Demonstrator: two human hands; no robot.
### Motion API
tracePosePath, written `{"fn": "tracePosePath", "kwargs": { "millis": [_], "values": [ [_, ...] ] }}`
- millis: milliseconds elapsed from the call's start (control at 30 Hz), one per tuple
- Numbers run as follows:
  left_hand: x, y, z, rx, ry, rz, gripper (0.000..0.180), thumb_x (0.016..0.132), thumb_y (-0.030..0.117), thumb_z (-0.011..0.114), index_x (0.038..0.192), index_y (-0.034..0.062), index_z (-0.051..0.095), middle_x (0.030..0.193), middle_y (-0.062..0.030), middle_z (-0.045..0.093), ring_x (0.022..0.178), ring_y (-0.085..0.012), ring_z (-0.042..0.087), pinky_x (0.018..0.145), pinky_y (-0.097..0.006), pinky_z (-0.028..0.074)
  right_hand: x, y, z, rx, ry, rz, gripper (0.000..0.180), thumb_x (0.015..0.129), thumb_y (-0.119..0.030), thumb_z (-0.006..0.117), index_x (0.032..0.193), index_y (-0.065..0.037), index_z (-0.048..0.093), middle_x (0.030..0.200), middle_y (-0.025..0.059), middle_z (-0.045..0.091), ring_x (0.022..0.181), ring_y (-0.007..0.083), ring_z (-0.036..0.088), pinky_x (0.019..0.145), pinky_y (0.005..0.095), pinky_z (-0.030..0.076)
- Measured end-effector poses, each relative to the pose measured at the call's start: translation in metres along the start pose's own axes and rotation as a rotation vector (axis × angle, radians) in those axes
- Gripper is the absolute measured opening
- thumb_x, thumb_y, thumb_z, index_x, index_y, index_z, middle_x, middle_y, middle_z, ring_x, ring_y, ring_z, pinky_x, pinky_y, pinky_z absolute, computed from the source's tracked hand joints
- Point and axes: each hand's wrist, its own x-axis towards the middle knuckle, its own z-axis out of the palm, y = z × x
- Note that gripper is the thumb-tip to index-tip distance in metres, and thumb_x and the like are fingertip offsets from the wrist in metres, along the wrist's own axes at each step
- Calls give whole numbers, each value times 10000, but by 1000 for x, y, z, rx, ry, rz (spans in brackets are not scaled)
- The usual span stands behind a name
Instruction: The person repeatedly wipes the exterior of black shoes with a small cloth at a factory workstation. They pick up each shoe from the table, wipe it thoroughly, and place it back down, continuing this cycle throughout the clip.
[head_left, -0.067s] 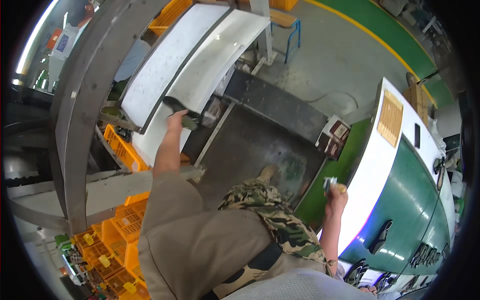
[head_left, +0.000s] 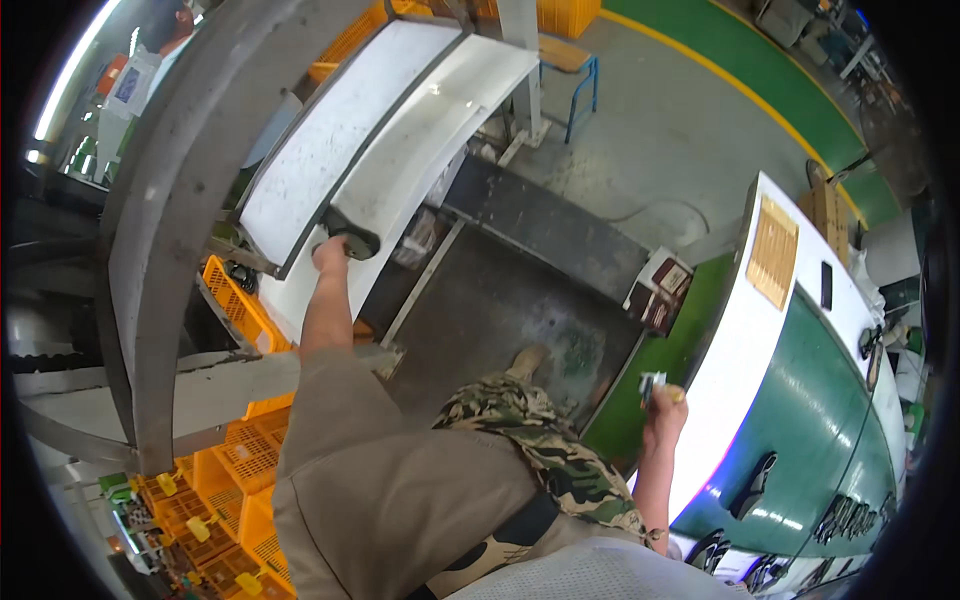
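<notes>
Bright glare streaks the green surface (head_left: 812, 385), while the fisheye bends edges (its rim goes black).

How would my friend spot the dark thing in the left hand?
Find the big white table, upper left, split by a dark strip. Near its lower end, the left hand grips the dark thing, rounded. Other dark pieces lie on the green surface, right; this one's held.

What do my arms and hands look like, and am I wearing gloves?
No gloves show on your left hand or right hand, and both forearms are bare. A plain greyish-brown sleeve covers the left upper arm, ending near the elbow; the right sleeve is unclear.
</notes>
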Motion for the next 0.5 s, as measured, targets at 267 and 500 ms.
{"fn": "tracePosePath", "kwargs": {
  "millis": [267, 500],
  "values": [
    [-92, -70, 71, 639, -91, 489, 616, 561, 261, 827, 1063, -33, 624, 988, -231, 675, 930, -367, 657, 824, -416, 521, 12, 7, -8, 52, -22, -36, 140, 841, -1, 651, 842, -63, 525, 705, 36, 577, 562, 129, 554, 491, 273, 485],
    [-256, -94, 110, 975, -868, 773, 627, 611, 412, 796, 1072, 2, 683, 1086, -195, 675, 1025, -343, 644, 896, -385, 505, 5, 4, -43, 145, 8, -6, 128, 905, -135, 626, 831, -111, 524, 708, 34, 623, 553, 140, 594, 492, 252, 485]
  ]
}}
